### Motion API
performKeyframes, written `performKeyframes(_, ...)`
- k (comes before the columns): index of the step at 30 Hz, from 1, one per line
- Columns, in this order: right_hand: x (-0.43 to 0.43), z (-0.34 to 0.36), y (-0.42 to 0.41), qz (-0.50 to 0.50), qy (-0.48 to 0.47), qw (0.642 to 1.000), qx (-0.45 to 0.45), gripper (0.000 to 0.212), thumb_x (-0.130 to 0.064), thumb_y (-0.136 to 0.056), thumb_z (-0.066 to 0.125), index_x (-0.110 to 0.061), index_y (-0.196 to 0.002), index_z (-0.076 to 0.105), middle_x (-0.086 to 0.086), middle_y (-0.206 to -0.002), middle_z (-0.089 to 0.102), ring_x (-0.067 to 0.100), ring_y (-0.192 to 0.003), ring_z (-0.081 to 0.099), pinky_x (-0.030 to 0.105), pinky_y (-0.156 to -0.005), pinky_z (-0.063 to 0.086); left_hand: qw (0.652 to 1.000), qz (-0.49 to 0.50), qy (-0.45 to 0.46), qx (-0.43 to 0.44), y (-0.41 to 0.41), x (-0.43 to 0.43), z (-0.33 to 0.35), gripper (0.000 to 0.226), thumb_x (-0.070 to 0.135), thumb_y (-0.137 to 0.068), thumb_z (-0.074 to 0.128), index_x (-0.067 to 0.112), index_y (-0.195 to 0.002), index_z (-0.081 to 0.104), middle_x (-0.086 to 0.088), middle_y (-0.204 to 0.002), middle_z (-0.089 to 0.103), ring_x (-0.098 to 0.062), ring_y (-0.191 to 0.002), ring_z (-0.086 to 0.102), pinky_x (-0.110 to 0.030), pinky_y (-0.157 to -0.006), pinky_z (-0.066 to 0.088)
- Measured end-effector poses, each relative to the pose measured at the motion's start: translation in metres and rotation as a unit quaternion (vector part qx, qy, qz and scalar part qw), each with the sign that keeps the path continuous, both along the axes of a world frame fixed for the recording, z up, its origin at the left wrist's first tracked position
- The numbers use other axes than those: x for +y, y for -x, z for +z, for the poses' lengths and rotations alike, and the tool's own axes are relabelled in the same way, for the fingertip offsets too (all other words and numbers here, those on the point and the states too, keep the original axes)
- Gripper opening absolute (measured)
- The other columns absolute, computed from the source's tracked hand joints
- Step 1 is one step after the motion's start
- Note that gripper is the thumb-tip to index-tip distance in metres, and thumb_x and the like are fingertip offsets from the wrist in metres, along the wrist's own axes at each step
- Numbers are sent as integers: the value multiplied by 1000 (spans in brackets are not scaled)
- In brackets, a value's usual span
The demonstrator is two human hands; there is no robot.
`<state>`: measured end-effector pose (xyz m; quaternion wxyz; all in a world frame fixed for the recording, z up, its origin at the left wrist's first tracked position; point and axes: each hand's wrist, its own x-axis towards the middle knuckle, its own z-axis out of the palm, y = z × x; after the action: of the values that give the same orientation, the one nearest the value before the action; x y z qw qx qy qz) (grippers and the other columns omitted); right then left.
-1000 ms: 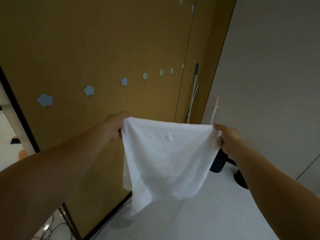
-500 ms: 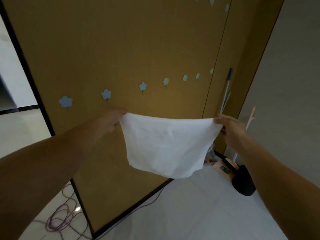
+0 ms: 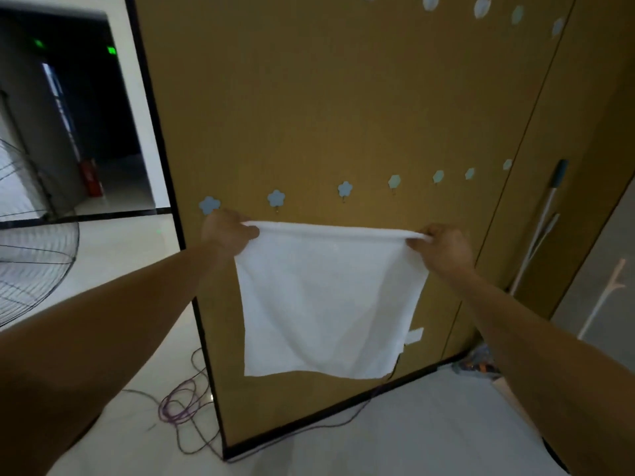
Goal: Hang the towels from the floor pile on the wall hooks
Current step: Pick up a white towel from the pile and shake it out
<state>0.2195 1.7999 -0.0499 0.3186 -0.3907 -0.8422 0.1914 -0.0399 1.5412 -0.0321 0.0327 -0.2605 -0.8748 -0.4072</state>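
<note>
Brown wall (image 3: 343, 97), flower hooks (image 3: 276, 198), white towel (image 3: 326, 297) stretched between left hand (image 3: 225, 231), right hand (image 3: 443, 247)

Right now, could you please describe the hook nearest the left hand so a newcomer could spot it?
On the brown wall, a row of pale blue flower-shaped hooks runs above the white towel. The hook is the leftmost, beside the wall's black edge, just above the left hand; the others sit further right.
</note>
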Motion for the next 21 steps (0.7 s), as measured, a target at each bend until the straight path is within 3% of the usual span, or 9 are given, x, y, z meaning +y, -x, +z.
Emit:
performKeyframes(2, -6, 1, 16, 0, -42, 999, 11, 27, -32, -89, 64, -8, -101, 69, 14, -124, 54, 32, -117, 47, 29, -93, 36, 999, 36, -9, 37, 2, -16, 0, 28, 26, -84, 66, 6, -104, 69, -5, -87, 65, -15, -72, 56, -23, -56, 39)
performKeyframes(5, -17, 4, 39, 32, -58, 997, 38, 19, -23, -90, 63, -4, -91, 65, 12, -136, 47, 30, -121, 46, 31, -97, 36, 993, 72, 8, 97, -1, -33, 3, 22, 24, -83, 66, 4, -91, 67, -14, -97, 61, -30, -92, 60, -31, -70, 48)
performKeyframes(7, -25, 7, 54, 65, -39, 994, 76, 18, -19, -90, 61, -2, -96, 62, 13, -115, 60, 29, -100, 57, 32, -80, 45, 986, 78, 24, 147, 1, -41, 6, 25, 21, -83, 64, -1, -95, 64, -19, -103, 58, -32, -97, 55, -36, -77, 47)
performKeyframes(10, -43, 11, 75, 100, 16, 986, 131, 12, -17, -89, 60, -9, -96, 54, -5, -80, 54, 13, -72, 53, 23, -55, 38, 982, 80, -29, 166, 8, -53, 8, 20, 20, -82, 63, 5, -95, 59, -2, -90, 51, -18, -81, 47, -22, -64, 36)
performKeyframes(13, -63, 15, 99, 151, 80, 967, 187, 16, -8, -88, 49, -17, -100, 53, -12, -86, 54, 6, -75, 52, 19, -57, 40, 982, 72, -111, 134, 21, -63, 10, 10, 9, -78, 59, 13, -82, 52, 4, -74, 49, -9, -64, 43, -15, -53, 29)
performKeyframes(15, -76, 19, 117, 193, 118, 957, 180, 24, -7, -88, 43, -21, -101, 57, -8, -95, 59, 11, -83, 55, 21, -59, 41, 981, 50, -148, 115, 31, -70, 12, 22, -2, -75, 49, 20, -76, 46, 8, -72, 49, -4, -65, 43, -15, -55, 32)
performKeyframes(17, -87, 21, 134, 247, 151, 947, 142, 21, -14, -90, 48, -24, -104, 61, -6, -102, 60, 14, -90, 57, 24, -61, 41, 982, 20, -144, 120, 44, -78, 13, 28, -7, -75, 43, 21, -79, 49, 12, -75, 50, -2, -70, 46, -15, -59, 33)
performKeyframes(19, -101, 24, 152, 300, 164, 937, 78, 18, -33, -87, 66, -30, -105, 62, -12, -102, 60, 5, -89, 58, 21, -63, 41, 984, 6, -128, 127, 60, -87, 12, 31, -7, -77, 41, 21, -81, 53, 15, -77, 52, -1, -74, 48, -14, -62, 33)
performKeyframes(21, -112, 25, 172, 313, 135, 939, 44, 20, -46, -76, 77, -35, -78, 61, -20, -77, 57, -1, -68, 54, 16, -57, 37, 986, -8, -127, 108, 79, -95, 10, 29, -1, -83, 41, 23, -78, 56, 14, -78, 55, -3, -76, 50, -15, -64, 33)
